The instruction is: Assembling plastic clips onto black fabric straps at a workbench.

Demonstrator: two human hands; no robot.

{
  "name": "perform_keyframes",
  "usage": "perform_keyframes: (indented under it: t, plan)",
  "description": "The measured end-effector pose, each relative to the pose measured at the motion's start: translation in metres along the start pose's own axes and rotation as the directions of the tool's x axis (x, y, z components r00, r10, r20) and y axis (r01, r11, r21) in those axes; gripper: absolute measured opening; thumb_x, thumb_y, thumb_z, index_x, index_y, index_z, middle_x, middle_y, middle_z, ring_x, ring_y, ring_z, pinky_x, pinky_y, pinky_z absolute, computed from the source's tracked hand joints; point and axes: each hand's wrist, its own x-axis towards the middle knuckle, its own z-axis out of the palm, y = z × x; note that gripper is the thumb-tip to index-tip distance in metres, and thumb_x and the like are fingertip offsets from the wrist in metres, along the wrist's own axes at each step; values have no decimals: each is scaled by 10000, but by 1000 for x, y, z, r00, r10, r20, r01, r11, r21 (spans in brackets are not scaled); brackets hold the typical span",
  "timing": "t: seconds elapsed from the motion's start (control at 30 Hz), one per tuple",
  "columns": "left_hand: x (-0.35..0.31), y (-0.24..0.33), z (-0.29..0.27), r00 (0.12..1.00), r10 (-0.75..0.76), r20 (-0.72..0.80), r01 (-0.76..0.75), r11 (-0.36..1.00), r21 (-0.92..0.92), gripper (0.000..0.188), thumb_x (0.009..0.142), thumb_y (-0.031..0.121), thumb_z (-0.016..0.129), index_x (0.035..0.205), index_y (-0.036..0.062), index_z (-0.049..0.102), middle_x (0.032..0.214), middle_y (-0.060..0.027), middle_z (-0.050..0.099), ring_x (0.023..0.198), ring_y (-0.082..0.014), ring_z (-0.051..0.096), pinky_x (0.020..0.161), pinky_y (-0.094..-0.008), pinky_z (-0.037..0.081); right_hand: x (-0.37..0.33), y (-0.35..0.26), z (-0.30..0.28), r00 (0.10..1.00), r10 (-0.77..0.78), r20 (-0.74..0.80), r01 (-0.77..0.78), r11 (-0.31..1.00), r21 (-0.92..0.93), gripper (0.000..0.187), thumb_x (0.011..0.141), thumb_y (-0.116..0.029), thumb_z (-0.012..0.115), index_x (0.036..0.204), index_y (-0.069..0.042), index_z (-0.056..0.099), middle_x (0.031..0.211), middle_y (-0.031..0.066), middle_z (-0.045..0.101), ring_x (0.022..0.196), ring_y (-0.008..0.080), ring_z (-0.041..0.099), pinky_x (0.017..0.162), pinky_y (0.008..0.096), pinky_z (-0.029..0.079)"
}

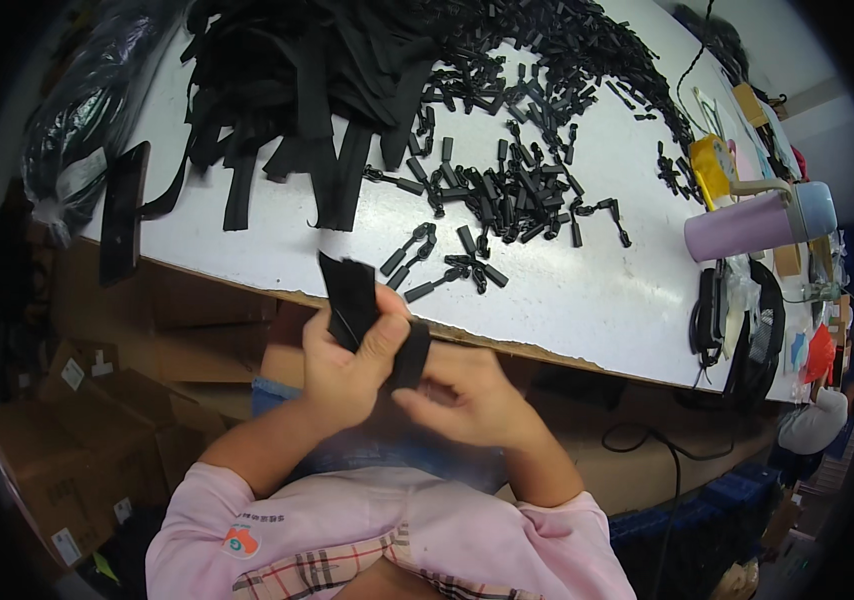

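Note:
My left hand (pixel 352 365) is closed around a black zipper tape (pixel 350 290), its thumb pressed across it just off the table's front edge. One end of the tape sticks up past the fingers. The rest bends down towards my right hand (pixel 472 395), which is slightly smeared by motion, its curled fingers and thumb at the tape's lower part. Just beyond my hands, several black zipper sliders with long pulls (pixel 414 248) lie loose on the white table (pixel 277 260). A larger heap of the same sliders (pixel 517 190) spreads farther back.
A pile of black zipper tapes (pixel 317 70) hangs forward at the back left. A dark phone (pixel 125 215) lies at the left edge beside a clear plastic bag (pixel 87 120). On the right are a lilac bottle (pixel 742 225) and a yellow tape roll (pixel 712 170). Cardboard boxes (pixel 87 470) stand below left.

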Motion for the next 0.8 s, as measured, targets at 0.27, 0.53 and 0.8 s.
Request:
perform_keyframes:
  t: [0.27, 0.53, 0.8]
  plan:
    - [4, 4, -13, 995, -99, 18, 100, 992, -77, 275, 863, 265, 420, 831, 3, 495, 550, 2, 410, 431, -26, 329, 384, -160, 270, -20, -88, -32, 703, -669, -243, 368, 634, -680, 312, 749, -288, 507, 833, 13, 506, 664, 79, 484, 546, 184, 445, 484, 277, 328]
    - [21, 46, -53, 933, 358, -25, -243, 682, 690, 109, 762, 91, 570, 834, 10, 561, 622, -9, 478, 551, -58, 436, 482, -175, 331, -15, -138, -28, 73, -880, -469, 837, 310, -452, 191, 726, 20, 488, 915, 19, 514, 917, 81, 505, 790, 163, 468, 604, 206, 413]
    - [76, 54, -68, 899, 219, 379, -407, 103, 907, 366, 637, -11, 597, 987, 90, 562, 717, -68, 454, 593, -210, 476, 535, -274, 395, -2, -139, -21, -219, -824, -523, 953, -65, -297, 173, 707, 62, 482, 873, 54, 526, 895, 112, 510, 806, 181, 480, 652, 234, 424]
